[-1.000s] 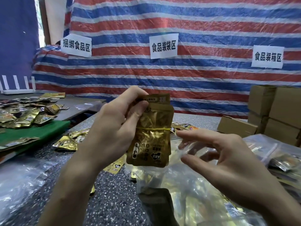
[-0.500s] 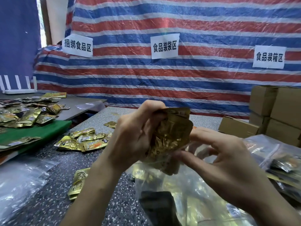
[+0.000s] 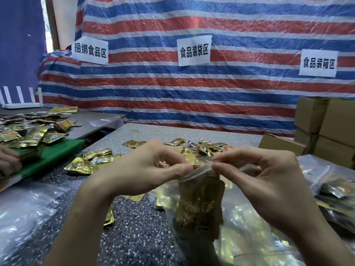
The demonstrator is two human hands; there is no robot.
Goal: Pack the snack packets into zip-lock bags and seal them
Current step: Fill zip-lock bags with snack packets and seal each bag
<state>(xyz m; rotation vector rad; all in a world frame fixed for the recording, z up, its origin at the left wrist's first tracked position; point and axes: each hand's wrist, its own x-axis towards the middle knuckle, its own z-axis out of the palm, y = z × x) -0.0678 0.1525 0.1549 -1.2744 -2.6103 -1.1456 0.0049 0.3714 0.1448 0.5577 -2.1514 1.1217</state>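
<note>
light: bright, even, diffuse; we see daylight leaking through the gap (image 3: 50,24) top left
shadows: faint, soft
glare: sheen on tarp (image 3: 240,22) and loose clear bags (image 3: 25,217)
blur: we get the zip-lock bag (image 3: 199,206) smeared; signs (image 3: 194,49) sharp
edges: boxes (image 3: 326,121) tilt and bow

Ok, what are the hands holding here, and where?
The left hand and right hand both pinch the zip-lock bag at its top zip edge; gold snack packets hang inside.

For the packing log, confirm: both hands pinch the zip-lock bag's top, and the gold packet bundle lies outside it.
Not outside: the head view shows the gold packet bundle inside the zip-lock bag. Left hand and right hand do pinch its top.
</note>
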